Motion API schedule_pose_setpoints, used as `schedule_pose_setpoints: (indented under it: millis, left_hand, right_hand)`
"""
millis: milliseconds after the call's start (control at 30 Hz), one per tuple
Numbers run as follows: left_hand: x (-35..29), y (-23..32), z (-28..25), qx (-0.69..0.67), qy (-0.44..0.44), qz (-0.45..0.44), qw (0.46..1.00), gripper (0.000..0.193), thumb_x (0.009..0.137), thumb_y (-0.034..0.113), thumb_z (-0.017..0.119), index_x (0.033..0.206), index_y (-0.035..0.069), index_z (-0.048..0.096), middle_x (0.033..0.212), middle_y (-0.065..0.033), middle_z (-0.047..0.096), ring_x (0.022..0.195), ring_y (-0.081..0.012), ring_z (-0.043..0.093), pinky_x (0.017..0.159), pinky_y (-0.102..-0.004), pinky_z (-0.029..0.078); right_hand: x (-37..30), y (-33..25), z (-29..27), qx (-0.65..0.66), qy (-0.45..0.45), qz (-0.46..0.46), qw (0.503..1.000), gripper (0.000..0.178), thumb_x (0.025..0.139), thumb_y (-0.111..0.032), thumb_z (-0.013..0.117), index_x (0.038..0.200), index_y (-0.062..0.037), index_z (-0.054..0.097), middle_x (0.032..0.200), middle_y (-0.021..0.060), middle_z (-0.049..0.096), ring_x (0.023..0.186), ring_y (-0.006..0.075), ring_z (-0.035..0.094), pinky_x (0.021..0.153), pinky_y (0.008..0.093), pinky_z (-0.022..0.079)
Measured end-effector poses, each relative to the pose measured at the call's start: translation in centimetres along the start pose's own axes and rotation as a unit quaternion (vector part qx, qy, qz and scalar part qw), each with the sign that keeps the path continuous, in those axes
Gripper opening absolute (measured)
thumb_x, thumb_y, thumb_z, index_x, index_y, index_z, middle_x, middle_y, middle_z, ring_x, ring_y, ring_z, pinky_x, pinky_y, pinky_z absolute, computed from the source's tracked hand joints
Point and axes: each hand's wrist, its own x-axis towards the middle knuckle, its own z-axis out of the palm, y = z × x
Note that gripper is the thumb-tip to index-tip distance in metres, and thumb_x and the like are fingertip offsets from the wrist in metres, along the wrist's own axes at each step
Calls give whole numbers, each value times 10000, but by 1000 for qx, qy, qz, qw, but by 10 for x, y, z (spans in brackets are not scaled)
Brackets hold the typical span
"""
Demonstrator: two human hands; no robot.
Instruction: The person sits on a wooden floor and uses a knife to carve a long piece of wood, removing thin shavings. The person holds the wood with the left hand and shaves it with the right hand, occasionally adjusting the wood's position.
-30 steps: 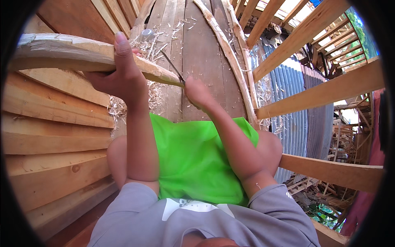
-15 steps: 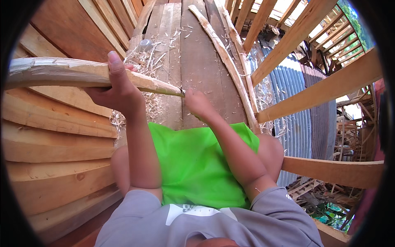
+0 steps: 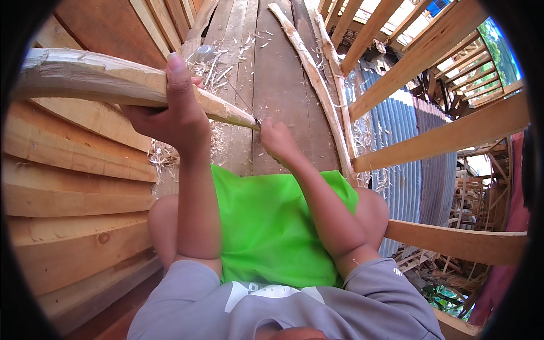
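- underlaid toward twelve o'clock by a plank floor (image 3: 275, 96), probably picked for letting loose waste drop anywhere.
- hemmed in at nine o'clock by boards (image 3: 79, 195), and from one to four by rails (image 3: 442, 136).
- bordered around one o'clock by two sticks (image 3: 309, 73) lying near the rails, perhaps laid there to be out of the arms' way.
- raised off the floor in a two-handed setup with the pole (image 3: 107, 79): thick end toward ten o'clock, thin tip just short of twelve, probably slanted so to present the tip to the right side.
- clamped around the pole with the left hand (image 3: 190, 116), between thick end and tip: thumb laid across the top toward twelve, fingers wrapped beneath, one fingertip showing at the far edge; likely gripped hard to brace against the blade.
- curled into a fist with the right hand (image 3: 276, 140), just beyond the tip at four o'clock; apparently clamped on the knife (image 3: 258, 122) by a handle hidden in the palm.
- aimed from the fist toward eleven o'clock with a thin dark blade, right by the tip; touching or not, too small to tell.
- dotted at eleven o'clock with a clear jar (image 3: 203, 54).
- strewn from nine to eleven with pale shavings (image 3: 164, 156), probably pared off wood.
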Motion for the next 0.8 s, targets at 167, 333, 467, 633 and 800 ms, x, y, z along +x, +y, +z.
schedule_pose_setpoints:
  millis: [167,333,467,633,800]
  left_hand:
    - [-9,10,13,-29,-2,-29,999,484,815,147,750,1097,-66,419,791,-115,569,561,-129,589,506,-247,520]
    - [-6,6,8,-24,1,-12,1000,499,809,142,756,1110,-58,413,796,-118,574,561,-126,583,504,-248,515]
    - [-3,7,4,-14,3,-22,1000,514,809,143,757,1122,-59,403,799,-120,574,561,-129,581,504,-249,516]
    - [-7,7,11,-34,9,-16,999,509,808,131,756,1118,-58,399,799,-119,573,577,-135,592,512,-249,523]
    - [-4,4,6,-22,3,-6,1000,551,808,136,758,1159,-85,396,861,-136,573,590,-136,597,509,-244,525]
  right_hand:
    - [36,62,-10,4,22,68,997,521,953,-401,295,625,-29,454,509,87,462,371,198,418,357,404,305]
    - [19,39,-8,-69,-21,66,995,474,946,-331,332,1029,61,584,1055,279,568,967,407,553,830,476,431]
    - [1,15,-3,-89,21,-35,995,409,943,-305,353,954,41,572,943,238,557,867,361,544,745,471,418]
    - [43,81,-12,-90,-14,32,995,459,950,-328,296,666,-18,481,544,132,462,415,231,454,391,462,328]
    - [19,31,-1,-15,-36,26,999,462,945,-346,284,646,-38,454,502,96,422,375,204,391,367,423,285]
